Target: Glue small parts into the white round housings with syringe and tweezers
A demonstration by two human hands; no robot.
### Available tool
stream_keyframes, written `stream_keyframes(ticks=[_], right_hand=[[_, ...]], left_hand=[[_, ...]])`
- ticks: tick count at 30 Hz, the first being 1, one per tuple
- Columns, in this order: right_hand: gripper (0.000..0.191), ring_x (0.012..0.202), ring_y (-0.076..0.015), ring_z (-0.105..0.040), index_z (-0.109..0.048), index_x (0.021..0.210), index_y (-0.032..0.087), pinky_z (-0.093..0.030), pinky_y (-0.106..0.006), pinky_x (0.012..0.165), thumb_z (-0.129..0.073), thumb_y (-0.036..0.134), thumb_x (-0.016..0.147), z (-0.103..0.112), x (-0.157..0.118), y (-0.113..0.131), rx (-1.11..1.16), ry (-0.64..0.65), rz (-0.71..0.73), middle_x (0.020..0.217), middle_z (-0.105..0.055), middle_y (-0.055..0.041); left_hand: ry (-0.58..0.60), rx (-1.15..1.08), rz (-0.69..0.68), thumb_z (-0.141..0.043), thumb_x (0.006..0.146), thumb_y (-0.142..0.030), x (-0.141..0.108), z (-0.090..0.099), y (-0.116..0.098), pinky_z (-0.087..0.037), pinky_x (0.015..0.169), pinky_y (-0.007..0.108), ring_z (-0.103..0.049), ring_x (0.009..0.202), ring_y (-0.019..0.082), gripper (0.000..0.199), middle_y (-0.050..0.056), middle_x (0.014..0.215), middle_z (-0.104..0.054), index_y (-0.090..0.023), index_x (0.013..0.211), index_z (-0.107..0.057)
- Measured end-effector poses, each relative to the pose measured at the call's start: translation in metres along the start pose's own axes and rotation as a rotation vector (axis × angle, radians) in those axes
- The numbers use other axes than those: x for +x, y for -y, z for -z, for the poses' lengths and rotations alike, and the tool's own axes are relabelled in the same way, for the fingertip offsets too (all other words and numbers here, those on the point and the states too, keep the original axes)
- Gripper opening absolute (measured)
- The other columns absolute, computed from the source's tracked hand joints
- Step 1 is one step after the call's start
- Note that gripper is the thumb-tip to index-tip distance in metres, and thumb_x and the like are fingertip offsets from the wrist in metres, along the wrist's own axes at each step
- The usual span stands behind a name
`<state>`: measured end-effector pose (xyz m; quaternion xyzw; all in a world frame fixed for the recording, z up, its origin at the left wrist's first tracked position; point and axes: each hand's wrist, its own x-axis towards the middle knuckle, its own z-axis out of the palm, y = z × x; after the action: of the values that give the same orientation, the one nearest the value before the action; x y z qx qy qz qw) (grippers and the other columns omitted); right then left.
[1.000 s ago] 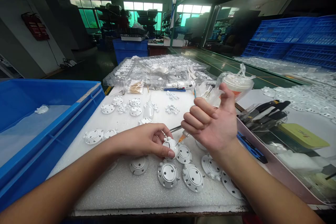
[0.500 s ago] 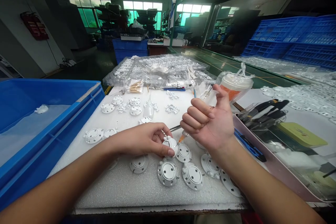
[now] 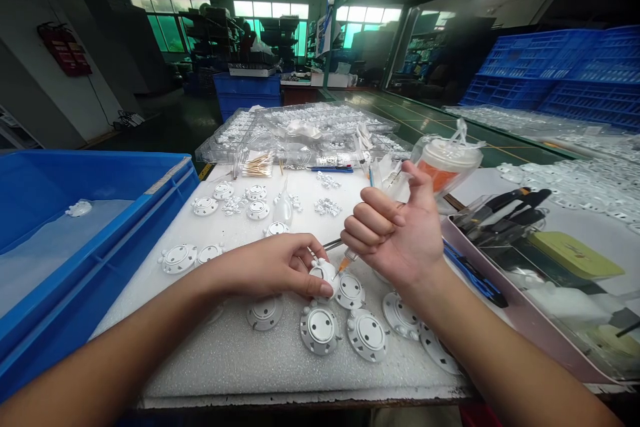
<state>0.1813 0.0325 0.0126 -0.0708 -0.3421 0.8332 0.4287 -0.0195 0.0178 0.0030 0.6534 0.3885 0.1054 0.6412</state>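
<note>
Between the thumb and fingers of my left hand (image 3: 295,267) is a round white plastic part (image 3: 323,271), tilted, its far side partly hidden by the fingers. My right hand (image 3: 397,233) is wrapped around a glue syringe (image 3: 346,261) with an orange tapered tip; most of the barrel is inside the fist. The needle end meets or nearly meets the held part; I cannot tell which. A dark thin tool, perhaps tweezers (image 3: 332,244), also sticks out from the right fist. Similar white discs (image 3: 320,328) with two dark dots lie just below the hands.
White foam (image 3: 220,360) covers the worktop. Cotton swabs (image 3: 258,164), a squeeze bottle (image 3: 283,208) and small white pieces (image 3: 327,207) lie farther back. A blue bin (image 3: 170,180) stands left, a pink tool tray (image 3: 540,327) right, and a lidded cup (image 3: 445,157) behind my right hand.
My right hand and the syringe have shifted very slightly to the left. The left hand keeps its hold on the white part, nearly still.
</note>
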Motion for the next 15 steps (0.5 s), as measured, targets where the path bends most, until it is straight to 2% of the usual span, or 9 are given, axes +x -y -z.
stream_keyframes(ticks=[15], right_hand=[[0.061,0.038,-0.0086,-0.017,-0.021,0.047,0.021,-0.018,-0.025,0.041,-0.037,0.065,0.087,-0.0053,-0.0028,0.0019,-0.097,-0.016,0.030,0.041,-0.014,0.0060]], left_hand=[[-0.004,0.004,0.002,-0.079,0.075,-0.038,0.0014,-0.0001,0.0015,-0.031,0.054,0.022,-0.053,0.062,0.011,0.042,-0.008,0.064,-0.056,-0.020,0.104,-0.056]])
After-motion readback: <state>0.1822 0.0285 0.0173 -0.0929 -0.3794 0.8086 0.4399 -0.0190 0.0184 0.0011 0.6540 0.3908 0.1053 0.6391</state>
